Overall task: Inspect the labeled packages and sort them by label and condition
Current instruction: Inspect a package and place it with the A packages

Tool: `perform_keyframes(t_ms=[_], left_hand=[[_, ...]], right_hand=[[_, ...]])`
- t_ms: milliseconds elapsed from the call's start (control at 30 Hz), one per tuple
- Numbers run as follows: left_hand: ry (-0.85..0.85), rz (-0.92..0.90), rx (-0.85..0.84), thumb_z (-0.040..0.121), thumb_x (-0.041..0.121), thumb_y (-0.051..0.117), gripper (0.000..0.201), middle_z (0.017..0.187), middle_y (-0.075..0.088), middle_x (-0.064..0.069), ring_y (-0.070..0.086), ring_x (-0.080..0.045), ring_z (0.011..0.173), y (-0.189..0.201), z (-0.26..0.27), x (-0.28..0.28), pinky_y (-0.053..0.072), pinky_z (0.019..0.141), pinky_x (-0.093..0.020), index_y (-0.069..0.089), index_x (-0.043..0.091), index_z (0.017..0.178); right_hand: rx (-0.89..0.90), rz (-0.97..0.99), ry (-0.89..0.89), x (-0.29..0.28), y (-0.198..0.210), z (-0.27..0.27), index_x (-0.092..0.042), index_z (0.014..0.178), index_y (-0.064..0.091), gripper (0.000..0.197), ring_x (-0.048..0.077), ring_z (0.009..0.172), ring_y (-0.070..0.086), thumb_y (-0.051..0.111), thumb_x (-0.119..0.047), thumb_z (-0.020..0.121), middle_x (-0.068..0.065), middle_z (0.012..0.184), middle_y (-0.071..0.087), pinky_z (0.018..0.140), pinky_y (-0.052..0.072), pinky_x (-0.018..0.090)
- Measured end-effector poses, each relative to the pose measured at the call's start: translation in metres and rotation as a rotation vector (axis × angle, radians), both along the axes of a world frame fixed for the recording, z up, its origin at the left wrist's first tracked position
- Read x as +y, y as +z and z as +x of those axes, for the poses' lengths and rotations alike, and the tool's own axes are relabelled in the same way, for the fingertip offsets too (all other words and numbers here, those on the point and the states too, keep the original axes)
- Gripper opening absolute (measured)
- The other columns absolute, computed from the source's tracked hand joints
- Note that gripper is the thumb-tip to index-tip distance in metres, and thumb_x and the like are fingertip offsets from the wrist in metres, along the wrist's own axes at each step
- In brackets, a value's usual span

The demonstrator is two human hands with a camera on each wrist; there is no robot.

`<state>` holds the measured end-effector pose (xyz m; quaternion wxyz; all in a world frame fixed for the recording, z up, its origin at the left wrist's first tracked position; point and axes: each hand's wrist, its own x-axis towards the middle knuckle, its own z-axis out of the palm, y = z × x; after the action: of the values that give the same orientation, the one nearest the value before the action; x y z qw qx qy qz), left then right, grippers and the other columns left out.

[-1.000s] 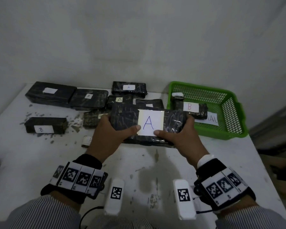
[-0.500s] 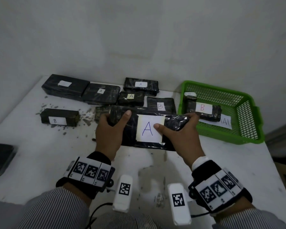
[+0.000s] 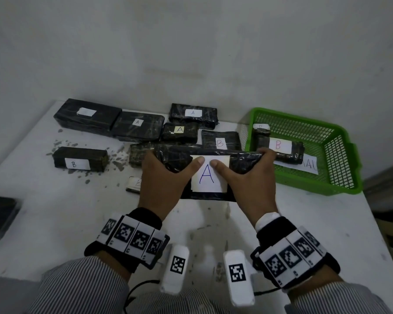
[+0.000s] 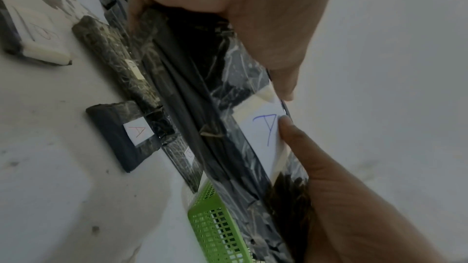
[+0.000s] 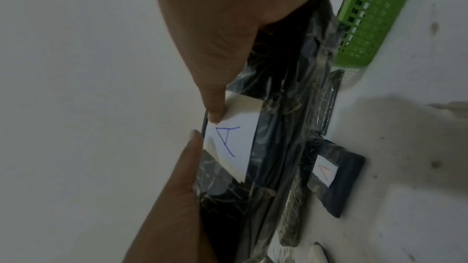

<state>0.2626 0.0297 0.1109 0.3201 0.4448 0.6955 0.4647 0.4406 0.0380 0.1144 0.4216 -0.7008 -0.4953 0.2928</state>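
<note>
A large black film-wrapped package (image 3: 241,163) with a white label marked A (image 3: 209,174) is held tilted toward me above the table. My left hand (image 3: 163,177) grips its left end, thumb on the label's top edge. My right hand (image 3: 247,177) grips the right end, its thumb also on the label. In the left wrist view the package (image 4: 228,79) and label (image 4: 263,133) run diagonally; in the right wrist view the label (image 5: 235,141) sits between both thumbs. The fingers behind the package are hidden.
Several black packages marked A or B lie at the back of the white table (image 3: 55,211), among them one B package (image 3: 78,159) at left. A green basket (image 3: 340,177) at right holds a B package (image 3: 279,147). Grey crumbs litter the left. A dark object (image 3: 0,216) sits at the left edge.
Both thumbs have slid inward onto the label, and the package has tilted up so its labelled face is turned more toward me. My view shifted slightly.
</note>
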Motion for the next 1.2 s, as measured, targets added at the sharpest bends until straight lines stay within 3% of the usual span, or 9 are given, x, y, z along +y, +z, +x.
perform_keyframes(t_ms=[100, 267, 433, 633, 767, 900, 1033, 1133, 1200], left_hand=[[-0.002, 0.02, -0.004, 0.066, 0.054, 0.088, 0.068, 0.112, 0.059, 0.009, 0.058, -0.002, 0.095, -0.001, 0.0, -0.002, 0.038, 0.071, -0.008, 0.046, 0.029, 0.112], [0.033, 0.058, -0.084, 0.083, 0.056, 0.073, 0.048, 0.115, 0.059, 0.01, 0.057, 0.003, 0.098, -0.002, 0.003, -0.004, 0.042, 0.077, -0.006, 0.045, 0.032, 0.114], [0.052, 0.011, -0.024, 0.09, 0.054, 0.067, 0.042, 0.116, 0.058, 0.005, 0.054, -0.011, 0.099, -0.008, -0.001, 0.0, 0.035, 0.065, -0.003, 0.044, 0.028, 0.114], [0.038, -0.012, -0.022, 0.091, 0.054, 0.065, 0.044, 0.12, 0.054, 0.005, 0.052, -0.013, 0.107, -0.012, 0.0, -0.004, 0.038, 0.082, -0.018, 0.037, 0.032, 0.116], [0.028, -0.073, -0.054, 0.09, 0.058, 0.063, 0.044, 0.12, 0.057, 0.003, 0.055, -0.018, 0.109, -0.015, -0.002, 0.0, 0.039, 0.088, -0.03, 0.039, 0.029, 0.114], [-0.04, -0.113, -0.049, 0.087, 0.058, 0.067, 0.048, 0.121, 0.057, 0.001, 0.055, -0.02, 0.11, -0.022, -0.006, -0.001, 0.041, 0.09, -0.033, 0.045, 0.026, 0.116], [0.019, -0.152, -0.138, 0.083, 0.054, 0.076, 0.053, 0.116, 0.062, 0.006, 0.062, -0.02, 0.107, -0.026, -0.016, 0.002, 0.048, 0.087, -0.033, 0.053, 0.023, 0.119], [0.005, -0.155, -0.15, 0.085, 0.057, 0.072, 0.049, 0.108, 0.066, 0.01, 0.064, -0.012, 0.1, -0.024, -0.019, 0.005, 0.049, 0.078, -0.027, 0.06, 0.023, 0.117], [-0.006, -0.146, -0.098, 0.091, 0.057, 0.063, 0.041, 0.102, 0.065, 0.013, 0.063, -0.011, 0.097, -0.026, -0.018, 0.006, 0.046, 0.075, -0.025, 0.06, 0.023, 0.113]], right_hand=[[0.004, 0.037, -0.002, -0.001, -0.001, -0.001, -0.029, 0.123, 0.035, 0.091, 0.02, 0.105, 0.063, 0.091, -0.064, 0.059, 0.002, 0.121, 0.059, 0.087, 0.056, 0.036], [0.002, 0.095, -0.008, -0.001, -0.002, 0.0, -0.023, 0.13, 0.039, 0.085, 0.021, 0.106, 0.062, 0.082, -0.068, 0.071, 0.003, 0.124, 0.059, 0.085, 0.054, 0.033], [0.011, 0.094, 0.021, -0.005, -0.007, 0.001, -0.024, 0.129, 0.04, 0.077, 0.02, 0.106, 0.062, 0.079, -0.064, 0.077, 0.004, 0.124, 0.058, 0.082, 0.051, 0.026], [0.019, 0.09, 0.025, -0.004, -0.005, 0.004, -0.028, 0.123, 0.041, 0.053, 0.017, 0.102, 0.06, 0.072, -0.054, 0.089, 0.002, 0.119, 0.058, 0.072, 0.043, 0.015], [-0.02, 0.143, 0.036, 0.0, -0.011, 0.008, -0.03, 0.116, 0.041, 0.027, 0.024, 0.101, 0.06, 0.058, -0.044, 0.101, 0.006, 0.111, 0.063, 0.078, 0.044, 0.03], [-0.002, 0.083, 0.031, 0.005, -0.014, 0.014, -0.025, 0.112, 0.047, 0.026, 0.023, 0.095, 0.062, 0.06, -0.045, 0.101, 0.003, 0.102, 0.065, 0.071, 0.041, 0.029], [-0.012, 0.029, 0.153, 0.006, -0.017, 0.018, -0.027, 0.122, 0.054, 0.032, 0.013, 0.098, 0.065, 0.06, -0.049, 0.099, -0.005, 0.109, 0.068, 0.072, 0.046, 0.017], [-0.067, 0.061, 0.124, 0.006, -0.025, 0.021, -0.027, 0.129, 0.052, 0.034, 0.022, 0.107, 0.064, 0.055, -0.048, 0.102, 0.0, 0.117, 0.067, 0.092, 0.055, 0.04], [-0.058, 0.063, 0.089, 0.007, -0.026, 0.02, -0.026, 0.13, 0.054, 0.035, 0.023, 0.11, 0.063, 0.054, -0.047, 0.102, 0.001, 0.12, 0.066, 0.097, 0.053, 0.045]])
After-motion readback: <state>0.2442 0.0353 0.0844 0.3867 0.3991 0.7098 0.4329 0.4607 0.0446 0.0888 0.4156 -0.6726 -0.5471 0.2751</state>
